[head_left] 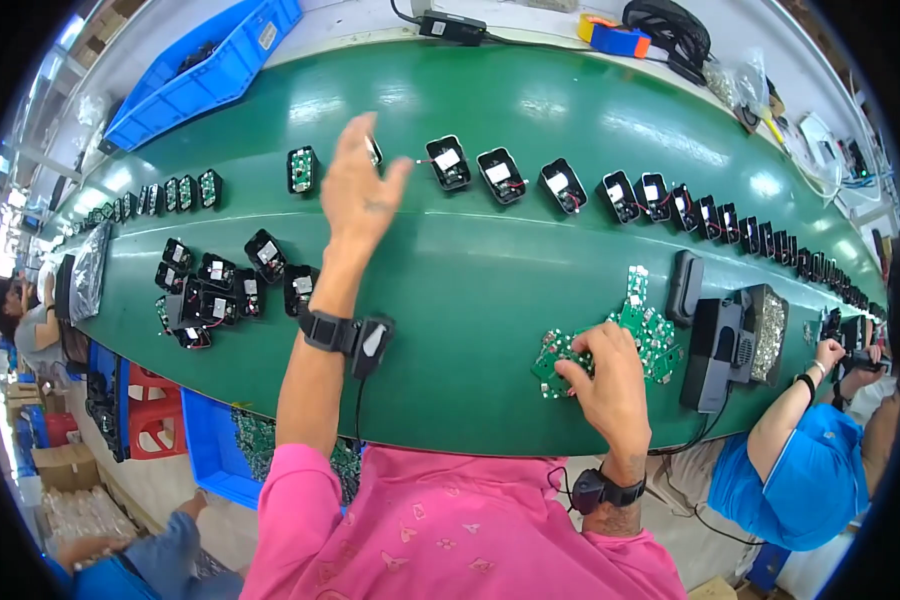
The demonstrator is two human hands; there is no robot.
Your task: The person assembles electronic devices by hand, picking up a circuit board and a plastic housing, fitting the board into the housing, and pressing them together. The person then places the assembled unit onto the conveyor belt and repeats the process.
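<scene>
My left hand (362,190) is over the table with its fingers stretched and thumb apart. Behind its fingers a small dark case (374,152) shows only in part. Just left of that hand stands a black case with a green board in it (301,170); to the right is an open black case (448,163) with a white label and thin wires. My right hand (612,385) is bent over a heap of green circuit boards (652,335). Its thumb and forefinger curl in a pinch at a circuit board (553,362) on the heap's left side.
Open black cases (563,186) line the green table (450,340) to the right; board-filled cases (209,188) line the left. Loose cases (217,270) cluster at left. A black device (710,355) stands beside a tray of small metal parts (768,335). Co-workers (805,460) sit on both sides.
</scene>
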